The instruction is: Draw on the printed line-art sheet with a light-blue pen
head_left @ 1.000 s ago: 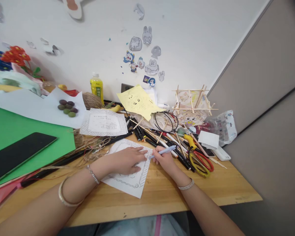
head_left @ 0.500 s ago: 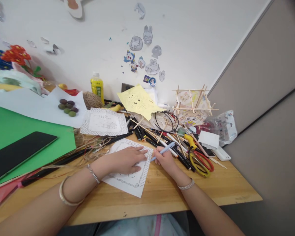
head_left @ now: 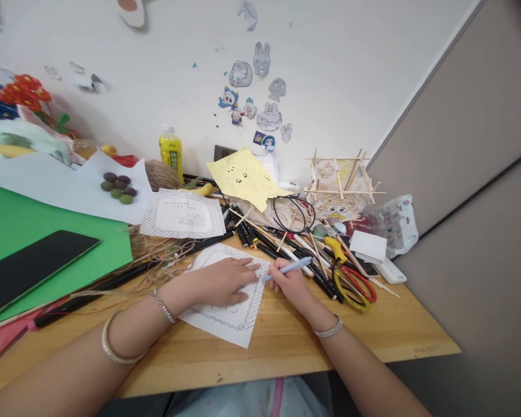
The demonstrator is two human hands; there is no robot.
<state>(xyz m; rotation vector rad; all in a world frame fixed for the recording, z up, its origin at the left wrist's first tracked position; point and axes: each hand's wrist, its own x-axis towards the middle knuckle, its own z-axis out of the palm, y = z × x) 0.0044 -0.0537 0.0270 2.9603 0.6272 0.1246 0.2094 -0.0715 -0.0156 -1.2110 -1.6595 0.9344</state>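
Note:
A white sheet with a printed line drawing and a hatched border (head_left: 226, 315) lies on the wooden desk (head_left: 295, 341). My left hand (head_left: 219, 282) rests flat on it, fingers stretched out, holding the sheet down. My right hand (head_left: 289, 282) is closed round a light blue pen (head_left: 293, 267), whose tip touches the sheet's right border near my left fingertips. Both wrists wear bracelets.
A heap of black pens and wooden sticks (head_left: 282, 240) lies just behind my hands. Scissors with red and yellow handles (head_left: 356, 286), a stick lantern frame (head_left: 341, 182), a yellow drawing (head_left: 243, 179), a second printed sheet (head_left: 183, 215), green card (head_left: 47, 231), a dark tablet (head_left: 30, 265) and a yellow bottle (head_left: 171, 150) crowd the desk.
The pen in my right hand has tilted slightly up and back down at the sheet's right border. My left hand has stayed flat on the sheet.

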